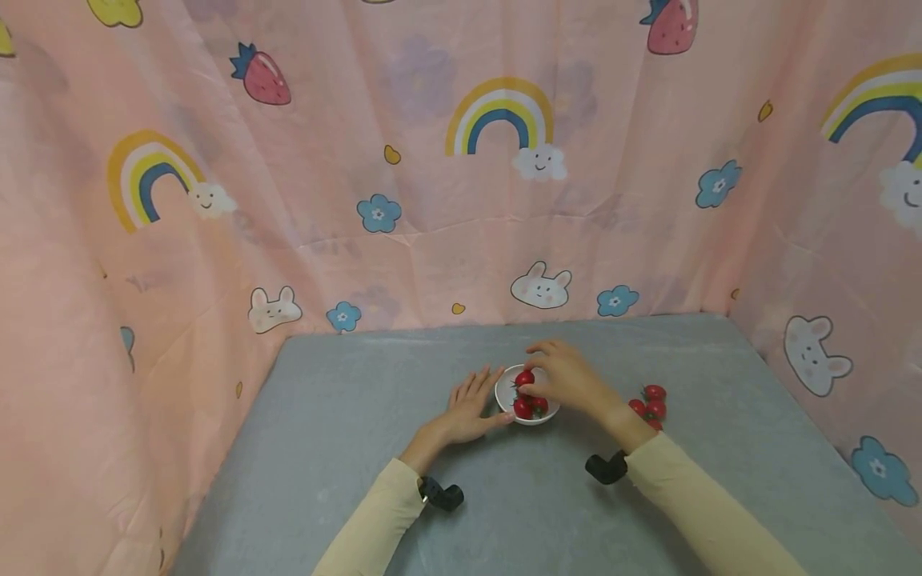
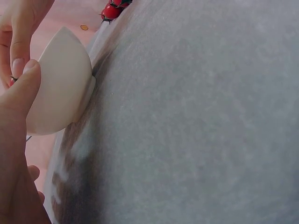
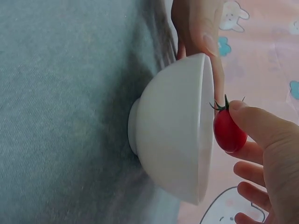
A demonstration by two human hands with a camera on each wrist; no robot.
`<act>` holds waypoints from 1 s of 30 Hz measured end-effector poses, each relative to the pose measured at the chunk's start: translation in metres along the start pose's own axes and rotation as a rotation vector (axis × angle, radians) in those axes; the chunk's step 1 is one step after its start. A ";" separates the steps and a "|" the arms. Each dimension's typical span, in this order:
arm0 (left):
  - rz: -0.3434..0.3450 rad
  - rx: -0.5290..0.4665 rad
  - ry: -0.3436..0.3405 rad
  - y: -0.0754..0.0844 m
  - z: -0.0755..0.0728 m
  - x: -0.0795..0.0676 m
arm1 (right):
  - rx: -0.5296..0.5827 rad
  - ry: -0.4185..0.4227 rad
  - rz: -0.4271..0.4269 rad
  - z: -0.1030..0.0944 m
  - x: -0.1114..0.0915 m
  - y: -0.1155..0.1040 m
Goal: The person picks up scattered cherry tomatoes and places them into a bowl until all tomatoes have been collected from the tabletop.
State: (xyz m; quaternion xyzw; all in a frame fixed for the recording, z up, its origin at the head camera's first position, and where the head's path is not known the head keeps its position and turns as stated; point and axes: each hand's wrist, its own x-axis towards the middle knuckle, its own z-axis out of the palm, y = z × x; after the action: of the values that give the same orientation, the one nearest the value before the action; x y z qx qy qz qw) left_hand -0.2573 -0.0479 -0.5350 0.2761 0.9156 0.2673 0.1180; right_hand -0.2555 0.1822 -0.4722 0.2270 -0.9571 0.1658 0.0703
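A white bowl (image 3: 168, 126) stands upright on the grey tabletop, with several red cherry tomatoes (image 1: 523, 409) inside it. My left hand (image 1: 468, 412) is at the bowl's left side, fingers spread and fairly straight, the thumb touching the rim. Over the bowl's opening, my right hand (image 1: 569, 380) pinches a cherry tomato (image 3: 230, 131) between thumb and index finger. That tomato has a green stem and hangs at the rim in the right wrist view. The other right fingers are loosely bent below it.
To the right of the bowl, several more cherry tomatoes (image 1: 655, 410) lie in a cluster, partly hidden behind the right forearm. A pink patterned curtain (image 1: 432, 264) hangs along the back and sides of the grey table (image 1: 346, 416). Each wrist carries a black camera (image 1: 607, 468).
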 end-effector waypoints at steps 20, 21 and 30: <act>-0.004 -0.003 -0.001 -0.001 0.002 0.002 | -0.007 -0.007 -0.064 0.005 0.003 -0.006; -0.005 -0.002 -0.003 -0.001 0.002 0.002 | -0.006 -0.010 -0.063 0.005 0.003 -0.006; -0.003 -0.010 -0.007 -0.001 0.001 0.000 | -0.018 -0.009 -0.087 0.004 0.003 -0.007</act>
State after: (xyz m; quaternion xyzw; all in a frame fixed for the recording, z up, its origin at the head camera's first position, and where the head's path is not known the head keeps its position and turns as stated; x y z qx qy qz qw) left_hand -0.2578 -0.0482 -0.5360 0.2751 0.9142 0.2709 0.1229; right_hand -0.2553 0.1735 -0.4734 0.2684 -0.9481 0.1529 0.0754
